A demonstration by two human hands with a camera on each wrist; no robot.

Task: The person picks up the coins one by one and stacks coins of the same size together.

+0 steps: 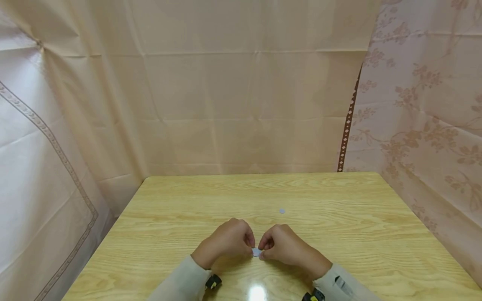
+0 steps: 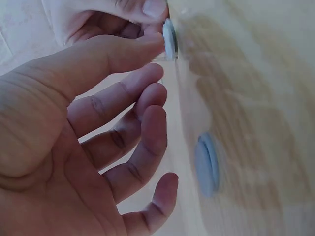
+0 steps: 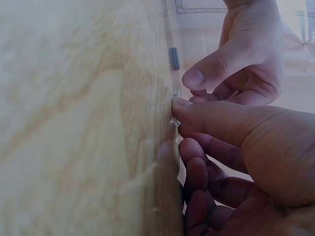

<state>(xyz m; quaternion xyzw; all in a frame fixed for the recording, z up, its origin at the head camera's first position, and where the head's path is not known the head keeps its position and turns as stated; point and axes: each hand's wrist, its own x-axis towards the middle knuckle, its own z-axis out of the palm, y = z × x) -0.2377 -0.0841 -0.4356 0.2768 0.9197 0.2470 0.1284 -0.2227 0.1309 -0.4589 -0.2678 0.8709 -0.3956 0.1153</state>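
1. Landmark: a small, round, pale blue-grey disc (image 1: 257,252), material uncertain, low over the pale wood-grain surface (image 1: 169,217). Cannot tell whether it rests there or is slightly lifted.
2. Left hand (image 1: 229,240) at the disc's left rim: thumb and forefinger brought in on it, thumb tip against it in the left wrist view, other fingers loosely bent.
3. Right hand (image 1: 284,244) at the disc's right rim, thumb and forefinger pinching.
4. Key relation: disc directly between the hands, neither nearer. Round, so no long axis; hand-to-hand line runs left-right through it.
5. Second small pale disc (image 1: 282,211) lies beyond the landmark disc and to its right, apart from both hands; right hand nearer.
6. Surface's far edge well beyond the disc; near edge out of view. Wood stretches wide to the disc's left and right, outside both hands.
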